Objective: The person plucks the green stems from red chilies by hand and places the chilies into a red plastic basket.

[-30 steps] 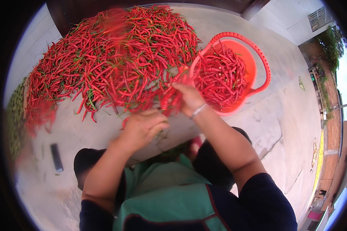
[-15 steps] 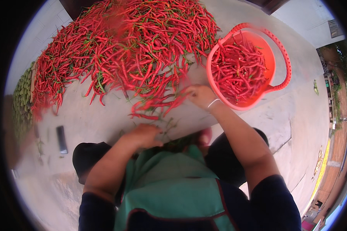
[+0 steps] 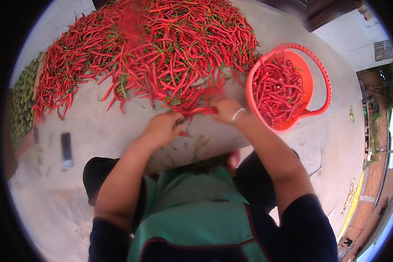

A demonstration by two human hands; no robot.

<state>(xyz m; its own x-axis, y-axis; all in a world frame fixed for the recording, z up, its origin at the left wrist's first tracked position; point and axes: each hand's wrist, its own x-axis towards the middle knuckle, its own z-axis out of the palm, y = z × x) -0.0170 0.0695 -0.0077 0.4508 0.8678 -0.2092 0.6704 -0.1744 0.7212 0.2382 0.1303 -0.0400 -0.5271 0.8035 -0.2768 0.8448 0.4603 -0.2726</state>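
Note:
Long red chili peppers with green stems make a large heap point(image 3: 174, 61) spread out in front of me. At the heap's near edge my left hand point(image 3: 161, 129) is closed on a red chili pepper, its red tip point(image 3: 183, 134) showing below the fingers. My right hand point(image 3: 226, 111), with a pale bracelet at the wrist, pinches red chili peppers point(image 3: 204, 111) that point toward the left hand. Both sets of fingertips are somewhat blurred. Just right of my right hand stands a coral plastic basket point(image 3: 308, 81), holding many red chili peppers point(image 3: 277, 89).
A dark phone point(image 3: 66, 149) lies on the grey surface at left. Green produce point(image 3: 24, 105) is piled at the far left. Loose green stem bits point(image 3: 198, 144) lie close to my lap, above my green apron point(image 3: 196, 222). The basket's handle point(image 3: 325, 78) arches out to the right.
My left hand has moved forward from near my lap to the chili peppers by my right hand. The right hand stays near the basket, now closer to the left. The view has shifted slightly.

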